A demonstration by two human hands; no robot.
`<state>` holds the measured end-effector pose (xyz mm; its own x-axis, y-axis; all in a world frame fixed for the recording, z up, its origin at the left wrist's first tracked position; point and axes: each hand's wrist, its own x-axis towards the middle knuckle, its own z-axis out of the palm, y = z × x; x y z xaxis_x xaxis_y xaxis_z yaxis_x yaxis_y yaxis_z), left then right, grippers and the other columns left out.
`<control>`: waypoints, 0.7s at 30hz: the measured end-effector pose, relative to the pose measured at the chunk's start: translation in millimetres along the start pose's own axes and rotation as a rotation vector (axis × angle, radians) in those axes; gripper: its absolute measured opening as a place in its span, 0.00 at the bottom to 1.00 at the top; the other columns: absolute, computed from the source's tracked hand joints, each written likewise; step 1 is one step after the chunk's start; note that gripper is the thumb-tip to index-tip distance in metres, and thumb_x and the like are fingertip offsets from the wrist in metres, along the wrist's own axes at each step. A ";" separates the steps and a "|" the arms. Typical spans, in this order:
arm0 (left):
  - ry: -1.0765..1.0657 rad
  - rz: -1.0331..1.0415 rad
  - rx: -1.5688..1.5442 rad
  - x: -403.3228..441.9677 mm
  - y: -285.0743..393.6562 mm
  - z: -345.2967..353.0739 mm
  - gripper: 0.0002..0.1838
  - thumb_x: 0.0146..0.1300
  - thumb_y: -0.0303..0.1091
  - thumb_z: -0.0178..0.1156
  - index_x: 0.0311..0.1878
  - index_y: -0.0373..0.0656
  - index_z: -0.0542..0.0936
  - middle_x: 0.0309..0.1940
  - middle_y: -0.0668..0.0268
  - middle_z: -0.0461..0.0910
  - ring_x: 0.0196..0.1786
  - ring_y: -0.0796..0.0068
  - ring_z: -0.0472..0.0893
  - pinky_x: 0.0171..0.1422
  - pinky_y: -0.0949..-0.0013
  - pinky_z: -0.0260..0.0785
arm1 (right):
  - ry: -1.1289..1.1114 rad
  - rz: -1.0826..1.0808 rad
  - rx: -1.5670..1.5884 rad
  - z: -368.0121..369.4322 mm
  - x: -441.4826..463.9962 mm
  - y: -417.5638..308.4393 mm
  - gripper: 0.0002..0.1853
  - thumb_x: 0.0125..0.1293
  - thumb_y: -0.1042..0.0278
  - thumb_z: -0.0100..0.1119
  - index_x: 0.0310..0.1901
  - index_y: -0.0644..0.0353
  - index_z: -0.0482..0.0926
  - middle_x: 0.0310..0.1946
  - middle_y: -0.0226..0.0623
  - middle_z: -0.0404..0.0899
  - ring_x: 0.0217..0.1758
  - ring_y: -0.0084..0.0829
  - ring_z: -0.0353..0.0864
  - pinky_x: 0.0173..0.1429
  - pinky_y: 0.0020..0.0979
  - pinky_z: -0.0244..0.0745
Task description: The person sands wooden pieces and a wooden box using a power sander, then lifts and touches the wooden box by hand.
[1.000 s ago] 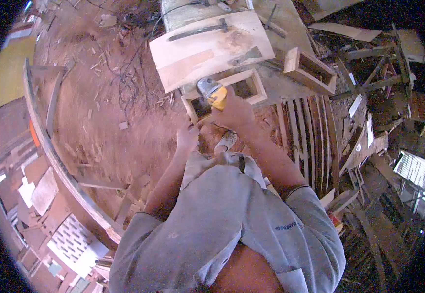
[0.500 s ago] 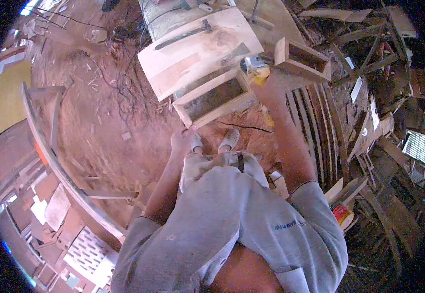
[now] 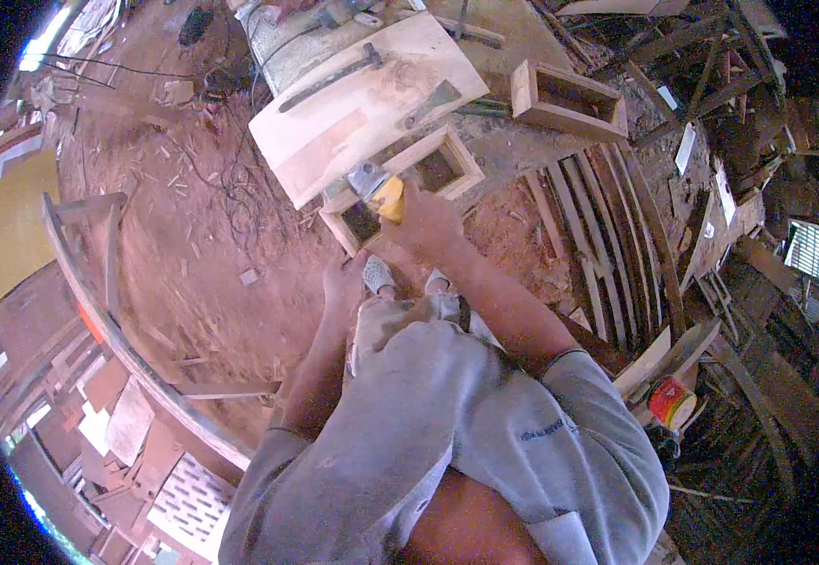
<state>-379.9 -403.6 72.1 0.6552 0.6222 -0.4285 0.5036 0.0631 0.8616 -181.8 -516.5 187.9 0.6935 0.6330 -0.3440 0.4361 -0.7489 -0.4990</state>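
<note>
My right hand (image 3: pixel 428 221) is wrapped around a yellow-and-grey power tool (image 3: pixel 378 191), whose grey head points forward and left over the wooden frame (image 3: pixel 466 155). My left hand (image 3: pixel 340 276) is at the frame's near left corner; I can't tell whether its fingers are pinching the wood or just resting there. The frame lies just ahead of both hands, at the near edge of the table (image 3: pixel 527 141). Past it, farther from my hands, a pale board (image 3: pixel 310 127) lies at a slant with a long dark hammer-like tool (image 3: pixel 329 78) on top. Ahead and to the right of my right hand sits a wooden box (image 3: pixel 523 91). Closer in on that side, long slats (image 3: pixel 607 235) lie side by side. My shoes (image 3: pixel 378 274) show below, between my hands.
</note>
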 end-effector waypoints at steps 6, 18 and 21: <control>0.008 -0.081 0.150 3.8 -25.0 -6.6 0.24 0.71 0.47 0.69 0.54 0.33 0.86 0.36 0.60 0.88 0.39 0.74 0.84 0.45 0.65 0.77 | 0.085 0.146 -0.023 -17.1 10.4 28.4 0.47 0.62 0.41 0.68 0.70 0.73 0.63 0.43 0.60 0.87 0.47 0.59 0.89 0.52 0.53 0.84; -0.001 -0.044 0.124 9.3 -16.4 -6.5 0.20 0.72 0.44 0.67 0.51 0.33 0.86 0.32 0.67 0.84 0.34 0.77 0.80 0.38 0.66 0.73 | 0.367 0.339 0.118 -82.1 27.5 108.6 0.40 0.59 0.44 0.71 0.61 0.73 0.74 0.53 0.64 0.84 0.58 0.61 0.85 0.61 0.54 0.80; 0.002 -0.083 0.001 -4.3 10.5 0.9 0.19 0.73 0.41 0.66 0.55 0.34 0.84 0.35 0.67 0.85 0.37 0.75 0.81 0.42 0.65 0.75 | 0.384 0.244 0.050 -74.1 27.7 118.8 0.42 0.59 0.43 0.71 0.63 0.73 0.72 0.52 0.64 0.84 0.58 0.61 0.85 0.62 0.55 0.80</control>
<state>-376.9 -406.3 82.7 0.6103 0.6160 -0.4981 0.5567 0.1139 0.8229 -68.3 -602.4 178.0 0.9392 0.3131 -0.1410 0.2115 -0.8509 -0.4808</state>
